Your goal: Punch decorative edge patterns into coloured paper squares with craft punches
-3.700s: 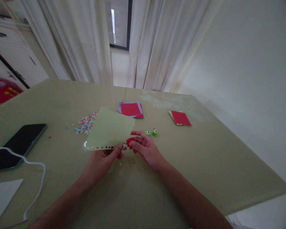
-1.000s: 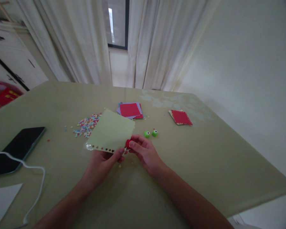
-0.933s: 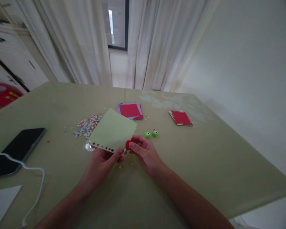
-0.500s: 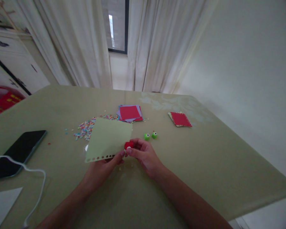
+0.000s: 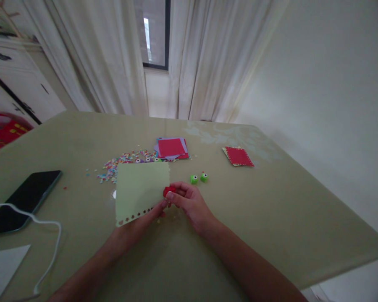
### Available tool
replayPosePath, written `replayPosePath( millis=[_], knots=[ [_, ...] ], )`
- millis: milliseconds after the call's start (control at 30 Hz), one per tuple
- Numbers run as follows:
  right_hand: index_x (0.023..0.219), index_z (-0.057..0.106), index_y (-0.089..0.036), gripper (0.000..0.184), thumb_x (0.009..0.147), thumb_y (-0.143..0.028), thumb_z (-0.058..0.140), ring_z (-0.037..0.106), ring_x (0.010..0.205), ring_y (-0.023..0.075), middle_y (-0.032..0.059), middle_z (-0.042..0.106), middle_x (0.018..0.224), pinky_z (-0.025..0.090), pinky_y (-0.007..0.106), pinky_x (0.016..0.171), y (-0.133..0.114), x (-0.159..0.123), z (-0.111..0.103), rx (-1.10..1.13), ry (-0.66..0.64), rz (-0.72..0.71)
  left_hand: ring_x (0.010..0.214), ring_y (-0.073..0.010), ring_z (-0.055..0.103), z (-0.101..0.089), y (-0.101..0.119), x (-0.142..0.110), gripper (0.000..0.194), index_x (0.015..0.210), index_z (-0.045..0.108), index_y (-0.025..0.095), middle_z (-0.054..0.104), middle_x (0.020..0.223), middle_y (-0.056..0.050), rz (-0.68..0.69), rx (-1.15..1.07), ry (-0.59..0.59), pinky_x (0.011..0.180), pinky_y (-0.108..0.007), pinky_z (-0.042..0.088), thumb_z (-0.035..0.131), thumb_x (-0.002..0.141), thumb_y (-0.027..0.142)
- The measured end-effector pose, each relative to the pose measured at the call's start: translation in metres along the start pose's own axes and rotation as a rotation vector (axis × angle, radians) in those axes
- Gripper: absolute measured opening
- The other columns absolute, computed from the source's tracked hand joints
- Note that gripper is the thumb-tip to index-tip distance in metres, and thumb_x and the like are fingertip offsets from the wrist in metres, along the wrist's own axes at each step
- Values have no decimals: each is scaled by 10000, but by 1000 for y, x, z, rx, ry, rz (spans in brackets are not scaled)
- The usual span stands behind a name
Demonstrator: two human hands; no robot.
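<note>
A square of pale green paper [image 5: 141, 186] with a row of punched shapes along its near edge rests in my left hand [image 5: 145, 220], which is closed on its lower right part. My right hand [image 5: 190, 203] pinches a small red craft punch [image 5: 169, 191] at the paper's right edge. The sheet hides some of the left fingers. Two small green punches [image 5: 199, 178] with eye designs stand on the table just beyond my right hand. Behind the paper, the tops of several purple and green punches [image 5: 148, 160] show.
Colourful paper confetti [image 5: 108, 170] is scattered behind and left of the sheet. A stack of red and purple paper squares [image 5: 171, 148] lies further back, with punched red squares [image 5: 239, 156] to the right. At left are a phone [image 5: 25, 201], a white cable [image 5: 55, 247] and white paper [image 5: 4, 268].
The pale green sheet has turned and its left side has dropped toward me, uncovering the punches behind it. My right hand with the red punch has shifted only slightly.
</note>
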State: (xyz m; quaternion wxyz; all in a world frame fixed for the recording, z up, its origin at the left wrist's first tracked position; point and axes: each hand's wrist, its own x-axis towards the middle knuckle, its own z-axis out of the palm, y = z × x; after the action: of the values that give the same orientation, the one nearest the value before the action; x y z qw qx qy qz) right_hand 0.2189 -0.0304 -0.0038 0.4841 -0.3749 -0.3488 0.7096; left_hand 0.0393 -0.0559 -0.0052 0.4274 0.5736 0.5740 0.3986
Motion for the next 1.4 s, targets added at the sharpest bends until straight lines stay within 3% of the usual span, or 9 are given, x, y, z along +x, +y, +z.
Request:
replayPosePath(
  millis=[233,533,867,1133,1400],
  knots=[
    [876,801,-186,361,636,-372,998,670,674,143,15,798,809,532,301,722,-6,-2,0,-39,-21,14,681,-253,770,-5,7,0,311,732,758,278,808,699,7,-1,80,-36,722,-341,619,698,860,554],
    [833,750,-194,391,600,-363,1016,657,635,132,-3,786,783,532,290,678,-3,-1,0,-7,-21,13,714,-261,785,-3,17,2,331,654,712,275,834,758,-32,-95,70,-71,738,-357,633,706,759,588],
    [815,739,-182,366,620,-340,1006,660,634,136,-2,763,741,522,274,644,0,-4,1,-55,0,-40,881,-276,804,-5,14,-2,360,757,785,255,861,897,-38,-135,93,-134,914,-385,622,699,844,593],
    [905,765,-193,427,607,-365,1020,672,654,123,-1,788,795,508,241,627,0,-1,-4,-17,-49,-9,881,-292,803,-7,11,-2,335,782,776,279,857,870,-26,-40,113,-42,974,-420,604,688,855,594],
    [963,771,-204,405,663,-354,998,702,730,132,0,802,858,526,251,704,0,0,-4,-12,-46,-58,748,-284,812,-4,8,4,334,836,772,245,860,894,-69,-95,-105,-28,732,-391,669,732,808,576]
  ],
)
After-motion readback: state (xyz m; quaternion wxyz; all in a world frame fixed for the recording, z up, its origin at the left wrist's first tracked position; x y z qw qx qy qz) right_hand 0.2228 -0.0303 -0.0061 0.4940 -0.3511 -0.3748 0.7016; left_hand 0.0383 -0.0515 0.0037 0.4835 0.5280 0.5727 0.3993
